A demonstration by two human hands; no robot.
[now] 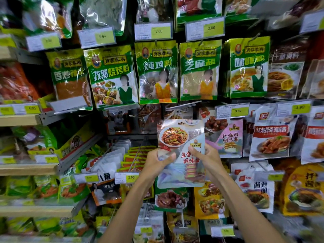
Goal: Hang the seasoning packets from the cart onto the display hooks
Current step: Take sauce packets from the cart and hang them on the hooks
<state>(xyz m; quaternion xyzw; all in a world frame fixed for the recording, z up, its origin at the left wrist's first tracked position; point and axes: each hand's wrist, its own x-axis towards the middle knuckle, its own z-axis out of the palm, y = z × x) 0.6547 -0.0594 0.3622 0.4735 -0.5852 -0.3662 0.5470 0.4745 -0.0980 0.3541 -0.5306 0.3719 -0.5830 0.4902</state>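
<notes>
Both hands hold one packet (181,151) upright in front of the display. The left hand (157,163) pinches its left edge at mid-height, thumb across the front; the right hand (206,158) grips the right side, thumb (192,149) pressed on the printed face. Both are closed on the packet, neither free.

The packet's long axis runs vertically, and its top edge sits just below a bare hook (184,104) that juts out of the rack toward the viewer, slightly left of the yellow 3.00 tag (232,111). That is the relation the next move turns on: the hook lies up and a little beyond the packet's top, so the packet probably has to rise and go forward until its hang hole meets the hook tip. I cannot make out the hole itself; the top strip is pale and glossy. Both hands are about level, the right one slightly higher and nearer the hook.

The packet is a flat, glossy plastic pouch, limp enough to bow between the hands, printed with a plate of shredded stir-fry and red characters. Behind it, to the right, hangs a pink-fronted packet (228,139) of the same shape. The row above carries stiff green pouches (157,72), shiny with glare, each under a clear price holder. The cart is not in view.
</notes>
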